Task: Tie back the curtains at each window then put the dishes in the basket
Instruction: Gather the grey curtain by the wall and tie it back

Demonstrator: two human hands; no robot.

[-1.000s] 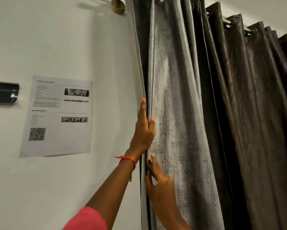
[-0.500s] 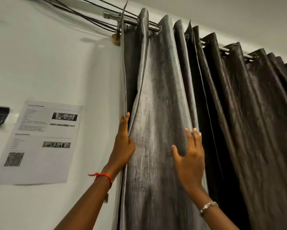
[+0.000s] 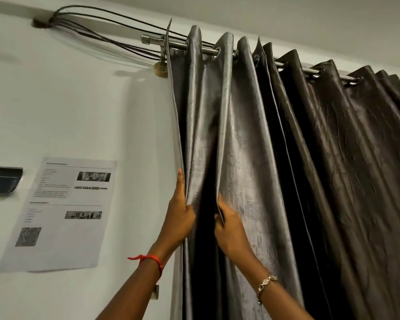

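**Gathering the first folds at the wall end**

Against a pale painted wall, with a printed sheet stuck at left and dark cables looping toward a metal rod. Hung from that rod on eyelets: the curtain, grey, sheened, faintly slubbed, falling in deep stiff pleats, darker and creased further right. Left hand on the leading hem, forefinger laid straight up along it, thumb pinching the first pleat. Right hand just beside, fingers curled, nipping the next fold's edge. Judged early in the tying-back: pleats being collected, no tie-back seen, dishes and basket out of view. Next, probably: stack fold on fold toward the wall, keep the slippery cloth bunched, then bind.
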